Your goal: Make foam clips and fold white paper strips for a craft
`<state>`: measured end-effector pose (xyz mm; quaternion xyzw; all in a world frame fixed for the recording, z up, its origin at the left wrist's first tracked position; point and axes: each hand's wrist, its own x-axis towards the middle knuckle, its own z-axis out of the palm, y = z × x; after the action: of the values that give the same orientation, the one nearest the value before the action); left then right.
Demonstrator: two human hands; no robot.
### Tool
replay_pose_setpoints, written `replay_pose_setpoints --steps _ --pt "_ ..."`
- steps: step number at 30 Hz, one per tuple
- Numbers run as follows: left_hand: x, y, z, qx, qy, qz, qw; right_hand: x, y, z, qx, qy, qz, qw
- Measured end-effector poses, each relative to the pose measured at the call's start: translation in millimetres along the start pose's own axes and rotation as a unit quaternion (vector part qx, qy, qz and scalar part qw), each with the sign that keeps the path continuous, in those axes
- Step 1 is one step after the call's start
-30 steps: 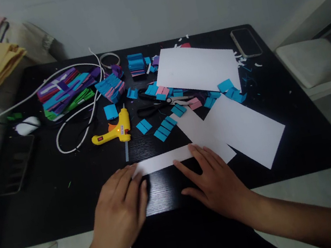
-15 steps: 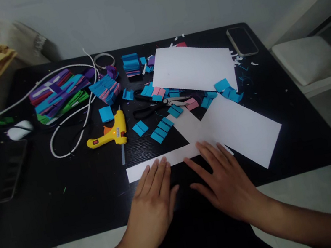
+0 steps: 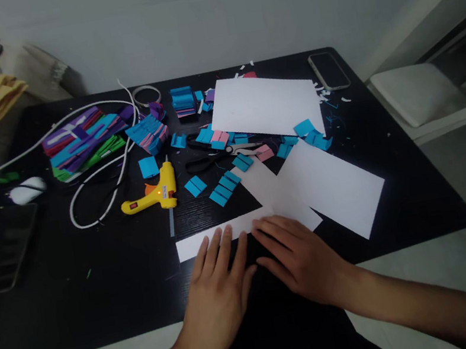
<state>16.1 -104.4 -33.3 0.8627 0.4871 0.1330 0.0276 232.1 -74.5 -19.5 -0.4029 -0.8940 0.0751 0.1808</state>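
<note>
A long white paper strip (image 3: 192, 248) lies flat near the table's front edge. My left hand (image 3: 217, 285) rests palm down with its fingers spread, the fingertips on the strip's lower edge. Further right, my right hand (image 3: 306, 259) presses its fingertips on the same strip, fingers side by side and thumb apart. Neither hand grips anything. Beyond the right hand, the strip meets other white paper (image 3: 267, 183), partly covered by a white sheet (image 3: 335, 189). Folded blue paper pieces (image 3: 225, 189) lie just past the strip.
A yellow glue gun (image 3: 164, 191) with its light on lies left of centre. Scissors (image 3: 212, 159) sit among blue and pink pieces. A white cable (image 3: 72, 212) loops around coloured paper bundles (image 3: 86, 134). A phone (image 3: 329, 71) and another white sheet (image 3: 263, 106) are at the back.
My right hand has slid left along the strip, closer to my left hand, and its fingers have drawn together. My left fingers have spread a little. The whole view has shifted slightly.
</note>
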Motion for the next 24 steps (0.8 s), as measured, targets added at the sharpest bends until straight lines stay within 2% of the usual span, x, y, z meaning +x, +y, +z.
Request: replay_pose_setpoints --steps 6,13,18,22,24 --pt "-7.6 -9.9 -7.2 0.010 0.005 0.004 1.000 3.2 -1.7 7.4 -0.026 0.010 -0.018 0.999" --pt "-44.8 -43.5 -25.8 0.088 0.002 0.005 0.996 8.7 -0.2 7.1 -0.022 0.026 -0.021 0.999" --pt "-66.3 -64.6 -40.2 0.069 0.007 -0.024 0.997 17.2 0.6 4.7 0.007 0.031 -0.014 0.999" --pt "-61.1 -70.9 -43.4 0.015 0.047 -0.070 0.996 32.6 -5.1 6.6 0.022 0.017 0.009 1.000" --pt "-51.9 -67.4 -39.8 -0.007 0.070 -0.068 0.995 43.0 -11.6 11.0 0.032 -0.005 0.016 0.999"
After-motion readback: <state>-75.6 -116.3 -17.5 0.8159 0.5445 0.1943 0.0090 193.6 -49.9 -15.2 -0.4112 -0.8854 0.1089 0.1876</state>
